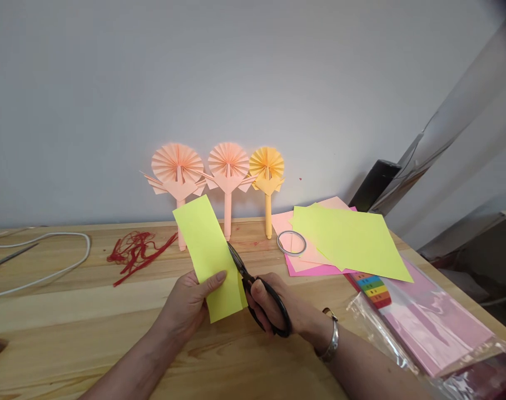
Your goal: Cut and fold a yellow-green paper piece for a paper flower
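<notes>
"What's in front of you?"

"A grey wall (253, 72) rises behind a pale, grainy wooden bench (82, 339). Three pleated paper fans (228, 166) stand against the wall, beside a stack of yellow and pink sheets (348, 239)."

"And your hands?"

"My left hand (190, 303) is closed, thumb on top, pinching a yellow paper strip (205, 255) above the bench. My right hand (273, 305), a metal bangle (331, 339) at its wrist, grips black-handled scissors (247, 280), blades at the strip's edge."
</notes>
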Available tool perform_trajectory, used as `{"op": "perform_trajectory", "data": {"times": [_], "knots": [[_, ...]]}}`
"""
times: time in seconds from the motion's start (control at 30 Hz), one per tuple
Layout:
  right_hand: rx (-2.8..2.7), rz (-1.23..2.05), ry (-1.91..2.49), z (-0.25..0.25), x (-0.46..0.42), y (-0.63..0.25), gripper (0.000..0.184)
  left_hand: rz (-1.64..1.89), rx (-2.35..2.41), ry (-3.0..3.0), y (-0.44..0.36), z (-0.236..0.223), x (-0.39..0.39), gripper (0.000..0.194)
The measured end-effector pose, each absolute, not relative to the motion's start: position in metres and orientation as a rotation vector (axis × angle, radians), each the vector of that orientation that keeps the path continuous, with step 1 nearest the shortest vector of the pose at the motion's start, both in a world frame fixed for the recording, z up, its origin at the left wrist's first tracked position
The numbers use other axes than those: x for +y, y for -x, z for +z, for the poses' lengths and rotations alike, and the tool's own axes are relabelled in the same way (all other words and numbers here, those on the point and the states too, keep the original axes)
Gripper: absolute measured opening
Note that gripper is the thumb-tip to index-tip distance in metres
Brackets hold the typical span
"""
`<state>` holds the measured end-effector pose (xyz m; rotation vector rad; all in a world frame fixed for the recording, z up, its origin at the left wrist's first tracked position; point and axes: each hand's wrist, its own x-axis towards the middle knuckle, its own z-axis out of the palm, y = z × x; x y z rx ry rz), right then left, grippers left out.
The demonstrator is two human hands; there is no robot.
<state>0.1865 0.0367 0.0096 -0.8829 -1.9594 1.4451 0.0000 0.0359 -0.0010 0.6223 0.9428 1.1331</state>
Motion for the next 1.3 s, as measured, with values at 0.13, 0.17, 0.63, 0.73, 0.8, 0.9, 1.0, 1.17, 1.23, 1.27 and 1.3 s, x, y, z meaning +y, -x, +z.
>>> {"op": "perform_trajectory", "data": {"times": [0.13,0.17,0.63,0.73,0.8,0.9,1.0,1.17,1.23,1.27,1.3], "knots": [[-1.925,1.481,0.896,0.009,0.035,-0.186,0.058,1.137,0.943,-0.619,0.0,-0.002,0.036,0.026],[-1.925,1.481,0.899,0.01,0.035,-0.186,0.058,1.137,0.946,-0.617,0.0,-0.002,0.036,0.026],[-1.936,1.471,0.926,0.012,0.034,-0.184,0.057,1.134,0.945,-0.618,-0.001,0.002,0.034,0.028],[-1.947,1.469,0.967,0.018,0.033,-0.186,0.056,1.132,0.955,-0.618,0.0,0.001,0.034,0.026],[-1.951,1.497,0.97,0.023,0.032,-0.187,0.055,1.132,0.956,-0.618,0.0,0.001,0.035,0.024],[-1.945,1.542,0.945,0.028,0.032,-0.189,0.056,1.128,0.951,-0.619,0.0,0.001,0.035,0.023],[-1.945,1.536,0.93,0.027,0.033,-0.189,0.058,1.125,0.956,-0.618,-0.001,0.001,0.035,0.024],[-1.958,1.552,0.91,0.024,0.034,-0.19,0.057,1.133,0.96,-0.613,-0.001,0.002,0.035,0.025],[-1.972,1.546,0.902,0.025,0.035,-0.19,0.056,1.136,0.966,-0.614,-0.002,0.002,0.035,0.025],[-1.973,1.545,0.901,0.025,0.035,-0.191,0.055,1.137,0.968,-0.616,-0.002,0.002,0.035,0.025],[-1.974,1.547,0.899,0.026,0.035,-0.191,0.055,1.139,0.969,-0.617,-0.002,0.003,0.035,0.025]]}}
